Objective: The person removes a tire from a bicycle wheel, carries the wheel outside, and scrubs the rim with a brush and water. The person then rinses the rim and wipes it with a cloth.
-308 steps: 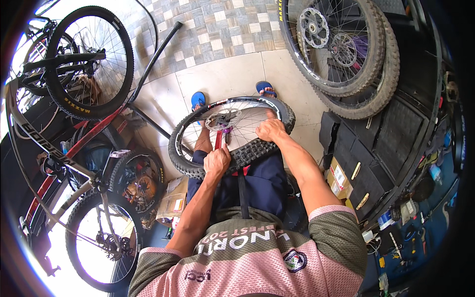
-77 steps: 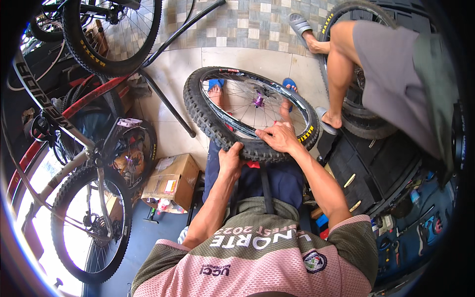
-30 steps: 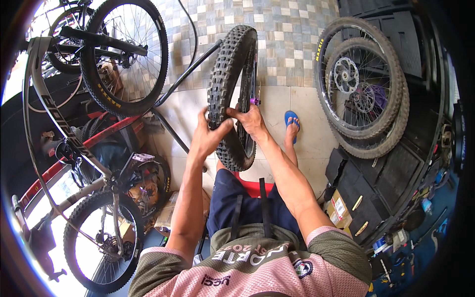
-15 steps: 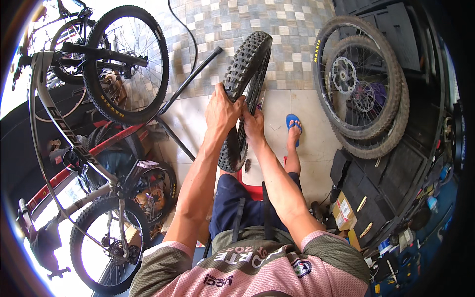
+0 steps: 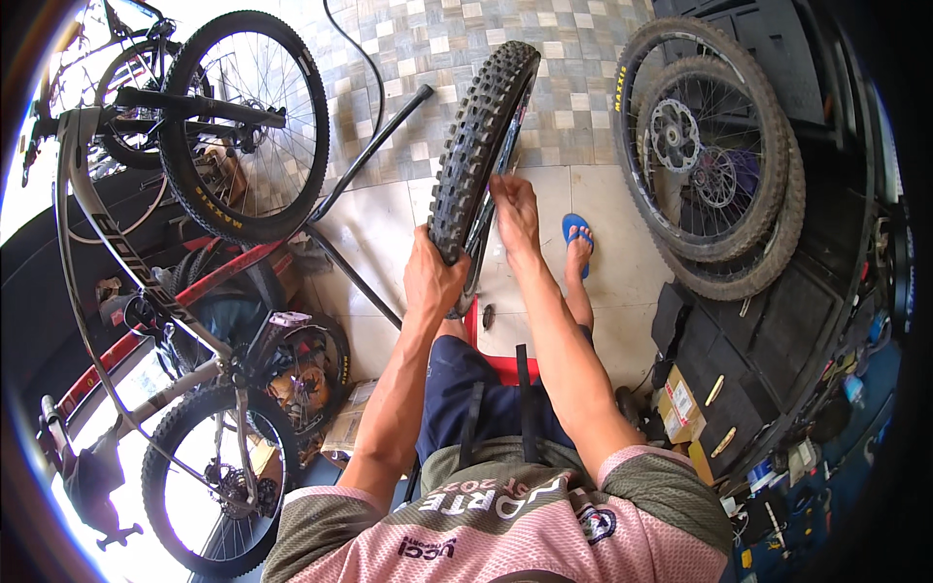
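A bicycle wheel with a knobby black tire (image 5: 465, 155) stands on edge in front of me, leaning a little to the right. My left hand (image 5: 434, 275) is closed around the lower part of the tire, its thumb over the tread and side. On the wheel's right side, my right hand (image 5: 517, 214) is closed in a pinch, fingertips near the rim. Whatever those fingertips grip, if anything, is hidden. A narrow slice of the rim (image 5: 507, 146) shows beyond the tire.
Two wheels with brake discs (image 5: 671, 136) lean together at the right against black panels. A bicycle frame (image 5: 126, 248) and a mounted wheel (image 5: 243, 126) occupy the left. A black tube (image 5: 389, 126) angles across the tiled floor. Small boxes (image 5: 677, 406) sit lower right.
My left hand has slid down the tire. My right hand has moved up and away from the left, off the tire's near side. The wheel's top has shifted slightly farther away.
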A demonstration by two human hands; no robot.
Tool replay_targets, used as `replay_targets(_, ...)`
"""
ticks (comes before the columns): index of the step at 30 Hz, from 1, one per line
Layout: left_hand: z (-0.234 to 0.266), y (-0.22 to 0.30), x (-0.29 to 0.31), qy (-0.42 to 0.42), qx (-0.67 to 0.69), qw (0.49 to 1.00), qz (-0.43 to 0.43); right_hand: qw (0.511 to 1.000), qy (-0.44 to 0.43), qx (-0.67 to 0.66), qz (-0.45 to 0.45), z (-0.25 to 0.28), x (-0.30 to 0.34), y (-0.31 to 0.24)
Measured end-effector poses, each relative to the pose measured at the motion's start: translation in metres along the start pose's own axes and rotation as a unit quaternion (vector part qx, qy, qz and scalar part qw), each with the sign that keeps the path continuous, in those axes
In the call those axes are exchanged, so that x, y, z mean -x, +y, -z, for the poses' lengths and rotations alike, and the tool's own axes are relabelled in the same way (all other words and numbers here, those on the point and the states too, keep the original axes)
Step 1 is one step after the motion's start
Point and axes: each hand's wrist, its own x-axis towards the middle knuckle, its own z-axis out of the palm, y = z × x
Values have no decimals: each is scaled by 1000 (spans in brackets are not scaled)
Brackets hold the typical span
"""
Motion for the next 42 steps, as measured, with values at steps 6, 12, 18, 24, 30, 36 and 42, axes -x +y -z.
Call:
replay_targets(6,19,10,-22,-38,83,996,17,944,-219,-166,-181,12,46,13)
replay_targets(12,16,17,-28,-52,108,993,-4,949,-218,-190,-128,3,49,7)
replay_targets(18,15,27,-34,-54,68,996,-23,996,-52,13,-66,-5,52,13)
replay_targets(24,17,26,-44,-67,57,996,-13,990,-106,23,-94,9,45,14)
replay_targets(30,11,27,-45,-61,9,998,-24,990,-122,-46,-63,27,51,11)
replay_targets(36,-10,39,-23,30,26,995,-86,979,-84,-156,-99,29,51,11)
replay_targets(42,-36,19,14,150,-29,984,-88,978,-47,-196,-54,12,30,-15)
